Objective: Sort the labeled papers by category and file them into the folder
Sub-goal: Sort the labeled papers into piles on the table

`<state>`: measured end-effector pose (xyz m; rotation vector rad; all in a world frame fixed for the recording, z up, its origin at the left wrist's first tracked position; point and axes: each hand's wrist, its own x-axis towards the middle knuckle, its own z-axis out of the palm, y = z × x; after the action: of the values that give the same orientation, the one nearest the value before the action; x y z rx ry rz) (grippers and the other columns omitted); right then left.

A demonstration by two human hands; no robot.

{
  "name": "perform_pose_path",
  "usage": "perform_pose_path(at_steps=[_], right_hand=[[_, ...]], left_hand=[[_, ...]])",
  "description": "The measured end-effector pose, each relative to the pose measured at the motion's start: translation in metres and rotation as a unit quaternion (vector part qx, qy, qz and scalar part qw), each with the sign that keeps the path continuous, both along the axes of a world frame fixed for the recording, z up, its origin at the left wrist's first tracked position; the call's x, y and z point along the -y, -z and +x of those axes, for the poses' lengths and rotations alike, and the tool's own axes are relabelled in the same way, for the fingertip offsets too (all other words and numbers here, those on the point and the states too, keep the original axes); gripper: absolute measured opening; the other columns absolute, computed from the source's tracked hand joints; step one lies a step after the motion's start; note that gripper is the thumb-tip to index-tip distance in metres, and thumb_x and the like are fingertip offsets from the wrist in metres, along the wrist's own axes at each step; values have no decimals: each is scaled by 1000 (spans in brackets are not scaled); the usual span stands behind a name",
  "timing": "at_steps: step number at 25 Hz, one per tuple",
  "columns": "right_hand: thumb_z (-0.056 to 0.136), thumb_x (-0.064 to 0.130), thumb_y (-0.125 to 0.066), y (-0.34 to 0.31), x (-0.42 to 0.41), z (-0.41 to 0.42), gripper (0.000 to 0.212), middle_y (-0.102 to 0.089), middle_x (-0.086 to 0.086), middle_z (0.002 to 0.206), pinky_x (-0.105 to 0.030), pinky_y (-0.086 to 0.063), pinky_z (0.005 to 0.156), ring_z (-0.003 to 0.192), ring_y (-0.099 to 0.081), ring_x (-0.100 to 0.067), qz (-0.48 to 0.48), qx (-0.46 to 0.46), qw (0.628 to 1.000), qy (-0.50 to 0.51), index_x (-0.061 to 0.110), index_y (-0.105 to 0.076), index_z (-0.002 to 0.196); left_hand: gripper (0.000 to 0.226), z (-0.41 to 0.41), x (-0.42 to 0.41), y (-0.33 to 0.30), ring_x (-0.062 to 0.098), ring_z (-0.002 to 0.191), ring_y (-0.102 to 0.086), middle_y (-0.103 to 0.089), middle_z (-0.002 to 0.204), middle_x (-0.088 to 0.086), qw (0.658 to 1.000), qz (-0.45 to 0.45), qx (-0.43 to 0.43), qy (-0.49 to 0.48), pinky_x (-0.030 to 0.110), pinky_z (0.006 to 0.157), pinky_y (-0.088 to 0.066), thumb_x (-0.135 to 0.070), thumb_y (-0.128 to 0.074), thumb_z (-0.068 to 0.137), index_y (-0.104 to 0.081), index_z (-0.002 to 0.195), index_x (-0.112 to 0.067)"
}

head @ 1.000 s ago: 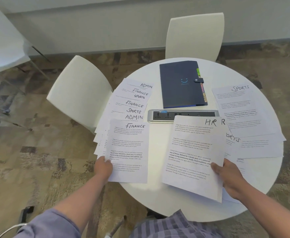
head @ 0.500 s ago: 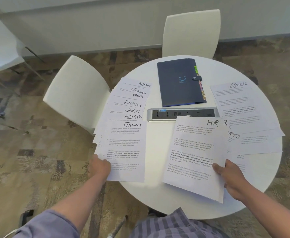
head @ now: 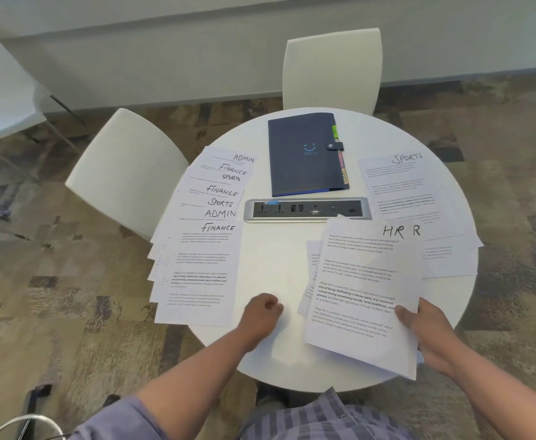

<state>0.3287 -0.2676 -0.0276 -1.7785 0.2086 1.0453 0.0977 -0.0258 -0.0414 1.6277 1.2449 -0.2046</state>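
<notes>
Moved since 0.5 s back: left hand (head: 261, 311) off the near edge of the white printed sheet headed FINANCE (head: 201, 271), now loosely curled and empty over bare tabletop between the 2 paper groups. Right hand (head: 425, 331) unchanged in its pinch, thumb on top at the near right corner of the thin white stack headed HR (head: 363, 287), that stack raised slightly and tilted.

Fanned white sheets headed ADMIN, FINANCE and SPORTS (head: 219, 185) spread along the left side, some corners past the rim. White sheets topped by one headed SPORTS (head: 403, 188) at the right. Closed dark navy snap-tab folder with coloured index tabs (head: 304, 154) at the far side, untouched.

Paper likely light, floppy, slippery sheet on sheet (easy to fan apart); best pinched at a corner or edge, stack squared first.

Surface: round white smooth table (head: 269, 258) with an inset silver socket strip (head: 306, 209). Around it, 2 white moulded chairs (head: 127, 173), patterned brown carpet, pale wall.
</notes>
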Motion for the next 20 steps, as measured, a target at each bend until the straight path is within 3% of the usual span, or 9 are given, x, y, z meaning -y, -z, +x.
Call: perform_pose_path(at_steps=[2, 5, 8, 12, 15, 20], right_hand=[[104, 5, -56, 4, 21, 14, 22, -73, -6, 116, -51, -55, 95, 104, -69, -32, -2, 9, 1000, 15, 14, -66, 120], [103, 1, -55, 8, 54, 31, 25, -72, -10, 119, -52, -53, 99, 106, -69, -34, -9, 10, 999, 34, 12, -65, 124], [103, 0, -55, 12, 79, 42, 26, -71, -13, 119, -53, -53, 100, 109, -68, -37, -6, 2, 999, 48, 11, -65, 124], [103, 0, -54, 12, 92, 46, 24, -73, -10, 113, -51, -54, 97, 104, -69, -34, -2, -5, 999, 48, 11, -65, 122], [104, 2, -55, 10, 97, 50, 23, -73, -8, 113, -51, -54, 97, 105, -70, -33, -4, -10, 999, 38, 10, -64, 123], [104, 3, -55, 10, 100, 59, 24, -73, -7, 115, -53, -54, 99, 106, -70, -32, -9, -2, 999, 36, 13, -65, 122]], left_hand=[[13, 15, 32, 5, 17, 94, -55, -57, 104, -3, 999, -3, -33, 25, 38, 93, -51, -28, -63, 95, -52, 100, -24], [49, 35, 73, 14, 21, 107, -56, -53, 116, -1, 991, 57, -93, 75, 34, 85, -48, -44, -69, 85, -48, 121, -20], [80, 50, 98, 22, 26, 116, -52, -47, 122, 1, 985, 104, -133, 43, 38, 88, -49, -63, -76, 70, -42, 127, -18], [108, 61, 107, 32, 31, 126, -43, -34, 134, 4, 978, 138, -157, 16, 40, 89, -46, -67, -82, 62, -28, 141, -17], [94, 67, 93, 36, 34, 126, -43, -38, 137, 6, 973, 175, -151, 15, 45, 93, -47, -63, -78, 72, -36, 140, -14], [44, 73, 62, 41, 27, 93, -62, -61, 97, 2, 988, 101, -107, -43, 38, 77, -52, -28, -82, 71, -49, 98, -15]])
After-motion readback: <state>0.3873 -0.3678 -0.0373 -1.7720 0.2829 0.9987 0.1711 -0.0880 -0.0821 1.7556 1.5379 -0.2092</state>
